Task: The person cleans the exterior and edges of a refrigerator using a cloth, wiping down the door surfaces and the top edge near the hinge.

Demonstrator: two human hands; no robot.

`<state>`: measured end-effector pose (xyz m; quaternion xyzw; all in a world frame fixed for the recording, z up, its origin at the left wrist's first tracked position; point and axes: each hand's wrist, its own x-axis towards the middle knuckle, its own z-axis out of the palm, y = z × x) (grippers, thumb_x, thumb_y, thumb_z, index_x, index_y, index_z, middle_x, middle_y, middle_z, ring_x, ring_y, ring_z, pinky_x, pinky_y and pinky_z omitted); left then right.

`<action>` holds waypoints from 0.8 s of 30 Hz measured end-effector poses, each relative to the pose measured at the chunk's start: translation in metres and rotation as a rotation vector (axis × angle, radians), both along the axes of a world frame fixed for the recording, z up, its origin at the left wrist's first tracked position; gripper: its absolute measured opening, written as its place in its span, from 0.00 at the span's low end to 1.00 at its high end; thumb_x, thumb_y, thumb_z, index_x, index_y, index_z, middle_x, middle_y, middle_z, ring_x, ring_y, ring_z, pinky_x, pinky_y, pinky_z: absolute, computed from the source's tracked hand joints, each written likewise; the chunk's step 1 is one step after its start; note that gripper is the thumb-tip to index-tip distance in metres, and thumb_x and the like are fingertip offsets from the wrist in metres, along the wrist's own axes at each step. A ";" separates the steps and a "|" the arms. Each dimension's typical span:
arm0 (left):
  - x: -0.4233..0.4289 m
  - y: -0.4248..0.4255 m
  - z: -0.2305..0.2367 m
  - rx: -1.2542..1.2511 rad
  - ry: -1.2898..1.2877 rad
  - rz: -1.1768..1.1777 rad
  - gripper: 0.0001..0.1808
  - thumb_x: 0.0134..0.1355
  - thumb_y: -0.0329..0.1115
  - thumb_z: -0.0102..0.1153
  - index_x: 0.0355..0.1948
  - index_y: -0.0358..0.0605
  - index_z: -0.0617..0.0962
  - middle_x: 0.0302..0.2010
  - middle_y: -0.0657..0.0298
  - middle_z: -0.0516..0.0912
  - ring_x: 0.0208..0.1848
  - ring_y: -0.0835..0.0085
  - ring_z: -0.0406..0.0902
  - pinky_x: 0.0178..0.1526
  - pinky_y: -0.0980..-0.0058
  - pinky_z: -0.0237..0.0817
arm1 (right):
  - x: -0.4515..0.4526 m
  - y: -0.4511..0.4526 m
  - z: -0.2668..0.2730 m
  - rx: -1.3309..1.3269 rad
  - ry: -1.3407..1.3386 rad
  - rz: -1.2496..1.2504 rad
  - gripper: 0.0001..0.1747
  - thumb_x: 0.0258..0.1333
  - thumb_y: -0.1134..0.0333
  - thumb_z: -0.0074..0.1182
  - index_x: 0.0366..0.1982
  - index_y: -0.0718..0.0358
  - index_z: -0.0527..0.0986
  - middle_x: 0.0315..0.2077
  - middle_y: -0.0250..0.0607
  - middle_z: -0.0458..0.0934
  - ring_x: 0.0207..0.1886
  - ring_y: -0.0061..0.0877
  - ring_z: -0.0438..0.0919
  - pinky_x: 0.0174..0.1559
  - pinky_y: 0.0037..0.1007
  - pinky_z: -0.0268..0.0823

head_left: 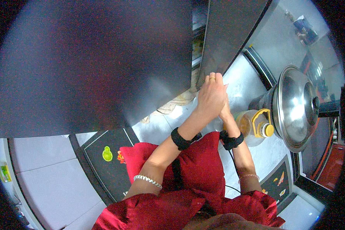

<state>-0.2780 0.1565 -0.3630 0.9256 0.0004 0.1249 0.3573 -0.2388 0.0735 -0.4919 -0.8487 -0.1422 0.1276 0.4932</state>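
Note:
My left hand (212, 96), with a ring on one finger, lies against my right hand (226, 107) and covers most of it. Their fingertips meet the lower end of a dark glossy panel (233, 31), and whether they grip its edge is hidden. To the left hangs a much larger dark panel (97, 66). A narrow gap between the two panels shows part of a lit interior (198, 43). Below it, a crumpled beige cloth (178, 103) rests on the pale tiled floor (175, 115). Black bands circle both my wrists.
On my right stand a large clear bottle (248, 126) with a yellow handle and cap, and a dark pot under a domed metal lid (297, 107). Dark printed mats (103, 161) lie on the floor at both sides. A black cable (233, 188) runs down from my right wrist.

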 end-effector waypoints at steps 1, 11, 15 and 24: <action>-0.001 -0.002 -0.004 0.033 -0.006 0.016 0.14 0.57 0.33 0.51 0.39 0.34 0.66 0.38 0.46 0.71 0.47 0.51 0.69 0.48 0.58 0.63 | -0.002 0.003 0.005 -0.038 -0.064 -0.060 0.18 0.62 0.59 0.38 0.43 0.69 0.63 0.26 0.59 0.77 0.34 0.50 0.77 0.34 0.41 0.70; -0.020 -0.009 -0.073 -0.028 0.093 0.118 0.25 0.53 0.24 0.50 0.53 0.34 0.64 0.45 0.44 0.73 0.48 0.51 0.70 0.48 0.60 0.64 | -0.009 -0.017 0.002 -0.037 -0.174 -0.012 0.29 0.52 0.71 0.48 0.51 0.84 0.57 0.23 0.59 0.75 0.29 0.49 0.77 0.29 0.41 0.68; -0.013 0.038 -0.168 0.015 0.018 0.251 0.28 0.52 0.23 0.49 0.57 0.40 0.63 0.41 0.44 0.76 0.46 0.50 0.73 0.45 0.58 0.64 | -0.017 -0.010 0.026 -0.090 -0.186 -0.054 0.25 0.52 0.72 0.52 0.50 0.80 0.63 0.23 0.57 0.75 0.27 0.39 0.78 0.28 0.31 0.67; 0.026 0.054 -0.239 0.117 0.581 0.090 0.53 0.49 0.21 0.50 0.67 0.57 0.32 0.36 0.42 0.79 0.37 0.50 0.78 0.38 0.59 0.69 | -0.021 -0.011 0.038 -0.040 -0.161 -0.084 0.26 0.53 0.71 0.51 0.51 0.80 0.63 0.23 0.56 0.76 0.26 0.40 0.79 0.30 0.32 0.69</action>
